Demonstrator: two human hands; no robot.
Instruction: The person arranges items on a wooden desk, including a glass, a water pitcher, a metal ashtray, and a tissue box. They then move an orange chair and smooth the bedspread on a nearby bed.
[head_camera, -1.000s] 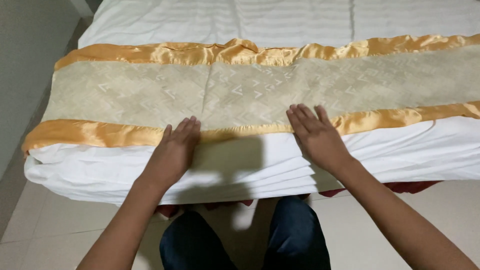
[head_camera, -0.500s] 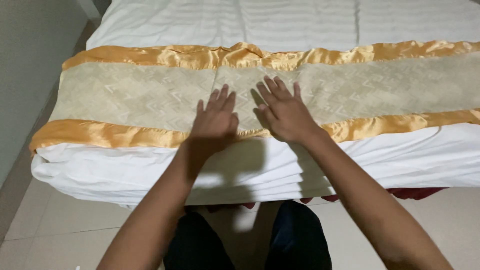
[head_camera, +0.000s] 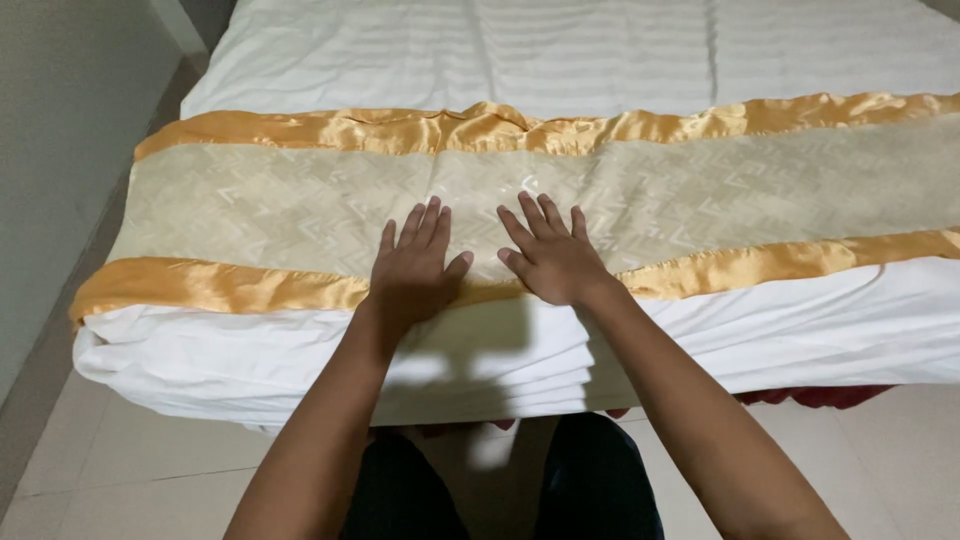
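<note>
A beige patterned bed runner (head_camera: 250, 210) with shiny gold satin borders lies across the foot of a white bed (head_camera: 560, 55). My left hand (head_camera: 415, 265) rests flat on the runner near its front gold border, fingers spread. Close beside it, my right hand (head_camera: 550, 255) lies flat too, palm down, fingers apart. Neither hand holds anything. The far gold border (head_camera: 480, 125) is rumpled near its middle.
The white duvet edge (head_camera: 250, 355) hangs in folds over the bed's foot. A grey wall (head_camera: 60, 150) runs along the left. Pale floor tiles (head_camera: 130, 470) lie below, and my dark trousers (head_camera: 590, 480) show at the bottom.
Both hands have slid from apart on the front gold border inward and up onto the beige middle of the runner, ending side by side.
</note>
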